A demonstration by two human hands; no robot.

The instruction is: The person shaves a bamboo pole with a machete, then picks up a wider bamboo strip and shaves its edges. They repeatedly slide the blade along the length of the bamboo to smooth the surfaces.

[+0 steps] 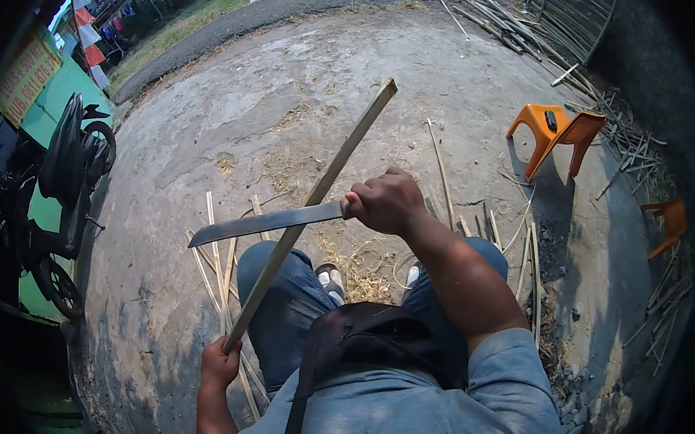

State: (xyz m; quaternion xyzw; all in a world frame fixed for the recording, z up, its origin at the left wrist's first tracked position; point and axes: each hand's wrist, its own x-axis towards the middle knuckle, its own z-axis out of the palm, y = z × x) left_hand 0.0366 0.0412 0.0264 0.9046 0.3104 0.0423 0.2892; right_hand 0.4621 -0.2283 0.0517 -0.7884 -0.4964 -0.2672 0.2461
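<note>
My left hand (220,362) is closed round the lower end of a long bamboo strip (336,165), which slants up and to the right away from me. In my right hand (390,201) is the handle of a machete (264,225), gripped in a fist. The machete's broad blade points left and crosses over the bamboo strip near its middle, overlapping it in this view. My knees are bent to either side, with pale shavings (365,278) on the ground between my feet.
An orange plastic chair (541,121) with a dark object on its seat stands at the right. Bamboo poles (498,26) lie at the back right, and thin strips (219,261) lie by my left knee. A parked motorcycle (69,192) is at the left.
</note>
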